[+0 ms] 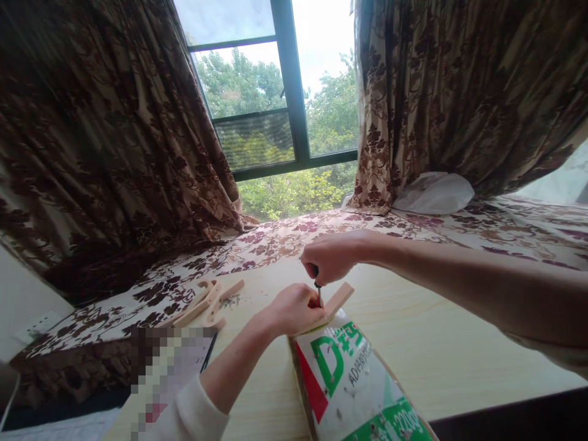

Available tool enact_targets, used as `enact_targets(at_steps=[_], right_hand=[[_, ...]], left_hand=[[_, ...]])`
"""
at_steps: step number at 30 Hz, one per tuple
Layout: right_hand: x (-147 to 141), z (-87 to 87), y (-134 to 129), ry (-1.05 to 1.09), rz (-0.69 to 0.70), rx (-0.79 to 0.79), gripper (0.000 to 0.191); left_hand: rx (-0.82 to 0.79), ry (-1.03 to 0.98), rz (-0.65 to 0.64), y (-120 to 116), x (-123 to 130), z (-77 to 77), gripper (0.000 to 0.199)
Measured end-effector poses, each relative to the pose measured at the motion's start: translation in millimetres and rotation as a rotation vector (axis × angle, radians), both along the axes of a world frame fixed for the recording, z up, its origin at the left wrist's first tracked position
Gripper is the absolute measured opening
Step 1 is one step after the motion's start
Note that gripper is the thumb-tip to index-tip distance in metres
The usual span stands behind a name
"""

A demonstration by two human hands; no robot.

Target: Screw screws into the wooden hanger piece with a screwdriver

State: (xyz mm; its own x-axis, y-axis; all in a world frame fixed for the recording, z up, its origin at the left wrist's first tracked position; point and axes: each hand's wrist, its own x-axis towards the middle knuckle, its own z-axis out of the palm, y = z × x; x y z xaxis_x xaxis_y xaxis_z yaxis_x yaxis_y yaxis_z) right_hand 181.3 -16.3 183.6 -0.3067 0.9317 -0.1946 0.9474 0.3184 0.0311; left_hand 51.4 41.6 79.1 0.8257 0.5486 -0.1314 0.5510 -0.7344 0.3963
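Observation:
My right hand (331,256) is wrapped round the dark handle of a screwdriver (318,295). Its metal shaft points down at my left fingertips. Closed at the near end of a pale wooden strip (340,297), my left hand (296,310) presses it by the top edge of a package; its fingers hide the screwdriver's tip and whatever lies under it. The white, green and red printed package (342,367) lies on the table below both hands, with small dark bits scattered over it.
Curved wooden pieces (214,301) lie on the pale table (459,331) to the left, beside small dark bits (233,301). A flower-patterned cloth (275,242) covers the ledge under the window. A white plastic bag (434,193) sits there by the right curtain (427,92).

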Motion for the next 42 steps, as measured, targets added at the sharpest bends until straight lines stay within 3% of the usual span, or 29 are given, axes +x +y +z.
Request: enact_targets(at_steps=[6, 17, 24, 33, 42], right_hand=[[5, 0.2, 3, 0.019, -0.089, -0.035, 0.032], [0, 1.3, -1, 0.002, -0.089, 0.013, 0.033], [-2, 7.2, -4, -0.004, 0.004, -0.012, 0.036], [0, 5.5, -3, -0.02, -0.071, 0.005, 0.033], [2, 6.5, -2, 0.057, 0.024, -0.055, 0.028]], left_hand=[[-0.012, 0.087, -0.042, 2, 0, 2.3, 0.033], [0.025, 0.137, -0.074, 0, 1, 6.4, 0.03], [0.063, 0.156, -0.067, -2, 0, 6.1, 0.032], [0.082, 0.136, -0.079, -2, 0, 6.6, 0.03], [0.02, 0.044, -0.053, 0, 0, 2.0, 0.032]])
